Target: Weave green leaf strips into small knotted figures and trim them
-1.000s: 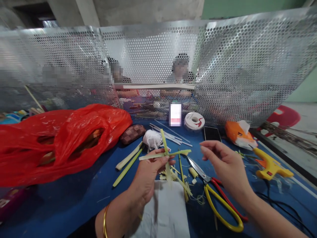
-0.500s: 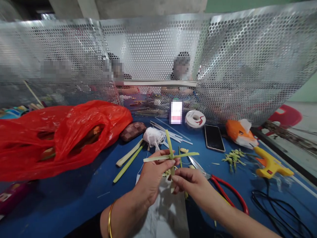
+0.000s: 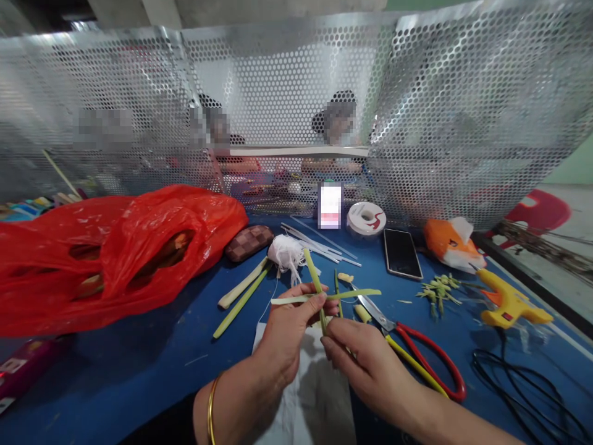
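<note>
Scissors with one red and one yellow handle lie on the blue tabletop, and from my remote seat I take my bearings off them. Just left of their blades is a cross of flat, pale-green plant strips, held up in the air. I see the left hand clamped on its centre between thumb and fingers, while the right hand pinches the lower arm, though its fingertips are partly hidden from me.

My main worry is that pinch: too hard a tug could split the thin strip, and if the left thumb eased off, I judge the crossing could spring loose. The right arm of the cross overlaps the scissor tips in my view; I cannot tell how high above them it is, but a dip could catch it. The right wrist sits over the yellow handle, so a careless drop could shove the blades. Beyond and left of the scissors, a loose white thread bundle trails a strand near the left hand, which might snag.
</note>
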Demonstrator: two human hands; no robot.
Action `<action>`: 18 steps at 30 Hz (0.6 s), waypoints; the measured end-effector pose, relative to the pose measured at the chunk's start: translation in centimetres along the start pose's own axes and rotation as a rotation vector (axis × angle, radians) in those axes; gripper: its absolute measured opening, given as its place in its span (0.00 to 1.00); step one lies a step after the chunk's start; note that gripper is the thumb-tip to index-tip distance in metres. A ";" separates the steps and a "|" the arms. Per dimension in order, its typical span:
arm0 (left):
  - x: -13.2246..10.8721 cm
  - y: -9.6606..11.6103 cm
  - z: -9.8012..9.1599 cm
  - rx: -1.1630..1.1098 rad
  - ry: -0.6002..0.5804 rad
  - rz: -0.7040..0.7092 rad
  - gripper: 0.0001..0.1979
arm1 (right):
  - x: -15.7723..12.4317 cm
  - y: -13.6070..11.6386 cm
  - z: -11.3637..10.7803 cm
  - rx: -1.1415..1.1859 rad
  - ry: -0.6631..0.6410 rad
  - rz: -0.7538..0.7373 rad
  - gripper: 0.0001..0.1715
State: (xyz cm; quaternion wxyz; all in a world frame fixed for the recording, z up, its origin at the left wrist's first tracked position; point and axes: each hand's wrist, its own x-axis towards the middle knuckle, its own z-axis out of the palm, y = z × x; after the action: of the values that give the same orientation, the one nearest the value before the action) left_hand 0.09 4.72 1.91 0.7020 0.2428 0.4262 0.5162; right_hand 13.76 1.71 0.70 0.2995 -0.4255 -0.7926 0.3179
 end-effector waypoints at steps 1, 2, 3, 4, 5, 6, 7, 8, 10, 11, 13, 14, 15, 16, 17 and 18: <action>0.1 0.1 -0.1 0.001 -0.004 -0.005 0.13 | 0.0 0.0 0.0 0.038 0.005 0.026 0.19; 0.2 0.2 -0.1 0.005 -0.011 -0.009 0.13 | -0.1 0.1 0.0 0.094 0.011 0.061 0.20; 0.3 0.4 -0.2 0.012 -0.020 -0.009 0.13 | -0.1 0.2 0.0 0.160 0.013 0.099 0.22; 0.4 0.7 -0.3 0.023 -0.033 -0.009 0.13 | 0.0 0.4 -0.1 0.227 0.012 0.135 0.23; 0.5 0.9 -0.4 0.033 -0.041 -0.005 0.13 | 0.1 0.6 -0.3 0.288 0.008 0.168 0.25; 0.6 1.1 -0.4 0.042 -0.046 -0.003 0.13 | 0.2 0.8 -0.5 0.340 0.008 0.196 0.27; 0.6 1.3 -0.4 0.049 -0.049 -0.003 0.14 | 0.4 1.0 -0.7 0.390 0.024 0.224 0.29; 0.6 1.4 -0.5 0.054 -0.049 -0.005 0.14 | 0.6 1.2 -0.9 0.445 0.063 0.256 0.30; 0.5 1.2 -0.4 0.058 -0.053 -0.010 0.14 | 1.1 1.5 -1.2 0.589 0.221 0.343 0.30; 0.4 1.0 -0.4 0.061 -0.060 -0.011 0.14 | 1.3 1.6 -1.4 0.669 0.318 0.385 0.28; 0.1 0.6 -0.3 0.087 -0.090 -0.018 0.14 | 1.8 1.8 -1.7 0.797 0.475 0.441 0.24; 0.0 0.4 -0.2 0.119 -0.108 -0.026 0.14 | 1.9 1.8 -2.0 0.828 0.524 0.447 0.23; 0.0 0.2 -0.3 0.158 -0.127 -0.039 0.15 | 2.1 1.9 -2.3 0.835 0.557 0.442 0.22; 0.0 0.1 -0.3 0.194 -0.153 -0.062 0.16 | 2.2 1.9 -2.7 0.818 0.583 0.431 0.21; 0.0 0.1 -0.5 0.222 -0.185 -0.090 0.19 | 2.3 2.0 -3.1 0.781 0.610 0.414 0.20; 0.2 0.2 -0.6 0.246 -0.215 -0.115 0.22 | 2.3 2.0 -3.7 0.727 0.637 0.393 0.20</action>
State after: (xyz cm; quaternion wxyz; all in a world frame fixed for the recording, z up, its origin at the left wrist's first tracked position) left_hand -0.49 4.86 1.65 0.7371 0.3559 0.4216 0.3902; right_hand 16.40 5.53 1.90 0.5888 -0.5104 -0.4057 0.4776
